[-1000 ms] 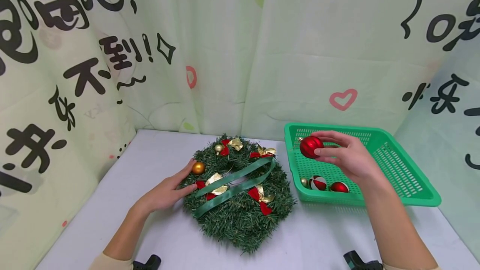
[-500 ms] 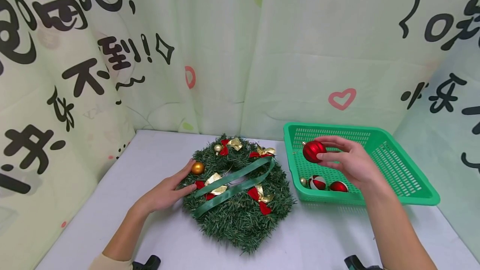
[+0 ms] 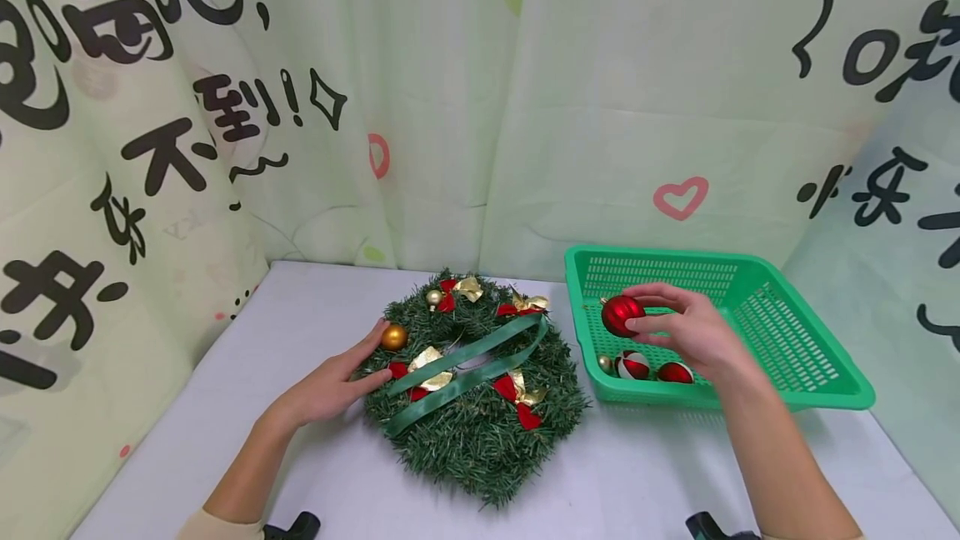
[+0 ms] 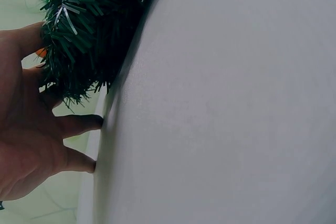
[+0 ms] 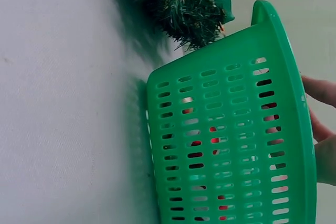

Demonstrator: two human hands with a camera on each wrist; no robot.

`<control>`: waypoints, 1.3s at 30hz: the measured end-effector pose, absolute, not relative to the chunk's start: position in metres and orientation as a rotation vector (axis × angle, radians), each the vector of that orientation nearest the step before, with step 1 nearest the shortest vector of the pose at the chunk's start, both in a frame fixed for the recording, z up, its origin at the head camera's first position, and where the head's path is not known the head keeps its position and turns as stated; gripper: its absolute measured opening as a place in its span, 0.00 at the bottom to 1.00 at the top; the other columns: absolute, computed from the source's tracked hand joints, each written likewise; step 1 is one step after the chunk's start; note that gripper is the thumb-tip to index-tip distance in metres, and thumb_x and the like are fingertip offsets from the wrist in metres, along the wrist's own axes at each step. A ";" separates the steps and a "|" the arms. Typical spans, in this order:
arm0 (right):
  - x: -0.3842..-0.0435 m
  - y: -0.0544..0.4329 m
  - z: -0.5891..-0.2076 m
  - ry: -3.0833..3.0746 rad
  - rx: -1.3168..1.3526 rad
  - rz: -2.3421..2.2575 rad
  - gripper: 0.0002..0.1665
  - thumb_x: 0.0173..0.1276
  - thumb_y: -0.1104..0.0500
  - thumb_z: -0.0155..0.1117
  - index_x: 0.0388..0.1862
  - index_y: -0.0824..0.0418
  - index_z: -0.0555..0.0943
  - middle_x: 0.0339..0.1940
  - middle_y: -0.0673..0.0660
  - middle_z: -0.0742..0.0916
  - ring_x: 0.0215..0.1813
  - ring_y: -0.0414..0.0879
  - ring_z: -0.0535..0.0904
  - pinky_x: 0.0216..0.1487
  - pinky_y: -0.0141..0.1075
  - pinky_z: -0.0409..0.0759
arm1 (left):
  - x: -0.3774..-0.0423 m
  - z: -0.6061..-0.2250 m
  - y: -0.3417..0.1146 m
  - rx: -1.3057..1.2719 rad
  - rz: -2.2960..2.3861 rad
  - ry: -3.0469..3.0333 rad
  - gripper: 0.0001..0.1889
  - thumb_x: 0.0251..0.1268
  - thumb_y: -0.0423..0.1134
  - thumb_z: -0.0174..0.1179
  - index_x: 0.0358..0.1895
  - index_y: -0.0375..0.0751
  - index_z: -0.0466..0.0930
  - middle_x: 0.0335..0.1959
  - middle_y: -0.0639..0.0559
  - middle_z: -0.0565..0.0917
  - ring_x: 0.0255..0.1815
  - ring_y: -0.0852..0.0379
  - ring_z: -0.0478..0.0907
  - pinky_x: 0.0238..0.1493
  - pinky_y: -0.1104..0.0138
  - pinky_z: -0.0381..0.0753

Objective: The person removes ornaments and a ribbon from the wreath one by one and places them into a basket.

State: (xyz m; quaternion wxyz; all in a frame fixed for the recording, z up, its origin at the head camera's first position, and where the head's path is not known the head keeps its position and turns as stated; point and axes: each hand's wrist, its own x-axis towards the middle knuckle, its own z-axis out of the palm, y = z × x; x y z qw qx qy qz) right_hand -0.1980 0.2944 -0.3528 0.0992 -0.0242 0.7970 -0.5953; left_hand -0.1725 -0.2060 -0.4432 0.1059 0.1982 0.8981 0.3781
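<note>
The wreath (image 3: 480,457), left of the basket (image 3: 652,392), looks partly dressed: bows (image 3: 527,417) on, near side plain. The left hand (image 3: 330,390) rests loosely against it; the right hand (image 3: 686,327) pinches a red bauble (image 3: 621,316) over the basket, where what seem three more ornaments (image 3: 632,365) lie.

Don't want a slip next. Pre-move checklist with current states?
1. Right hand gripping the red ball: ok.
2. Left hand on the wreath: ok, touching its left side.
3. The wreath resting on the table: ok.
4. The wreath's middle uncovered: not ok, green ribbon runs across it.
5. The red ball outside the green basket's outline: not ok, head view shows it within the rim.
6. Hanging loop on the red ball: cannot tell, too small.
</note>
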 end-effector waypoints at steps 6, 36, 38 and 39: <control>-0.203 0.291 -0.359 2.389 -0.046 -1.685 0.34 0.73 0.56 0.72 0.73 0.63 0.73 0.69 0.62 0.76 0.54 0.43 0.85 0.59 0.43 0.87 | -0.173 -0.444 -0.206 0.585 1.106 2.649 0.42 0.83 0.57 0.51 0.87 0.49 0.39 0.88 0.45 0.42 0.86 0.36 0.45 0.81 0.37 0.52; -0.224 0.276 -0.377 2.507 -0.037 -1.439 0.30 0.74 0.59 0.68 0.72 0.64 0.76 0.72 0.69 0.75 0.59 0.55 0.83 0.66 0.54 0.82 | -0.171 -0.441 -0.206 0.584 1.121 2.648 0.42 0.82 0.58 0.51 0.87 0.49 0.40 0.88 0.45 0.43 0.86 0.36 0.45 0.81 0.36 0.53; -0.223 0.276 -0.377 2.516 -0.043 -1.419 0.30 0.74 0.59 0.68 0.72 0.64 0.75 0.72 0.70 0.76 0.60 0.56 0.82 0.66 0.54 0.82 | -0.171 -0.442 -0.207 0.588 1.118 2.647 0.42 0.82 0.57 0.51 0.87 0.49 0.40 0.88 0.44 0.44 0.86 0.35 0.45 0.80 0.36 0.53; -0.223 0.276 -0.377 2.518 -0.044 -1.411 0.30 0.74 0.59 0.67 0.72 0.64 0.75 0.72 0.70 0.76 0.61 0.57 0.82 0.66 0.54 0.82 | -0.171 -0.442 -0.207 0.589 1.115 2.647 0.42 0.82 0.57 0.51 0.87 0.49 0.40 0.88 0.44 0.44 0.86 0.35 0.45 0.80 0.36 0.53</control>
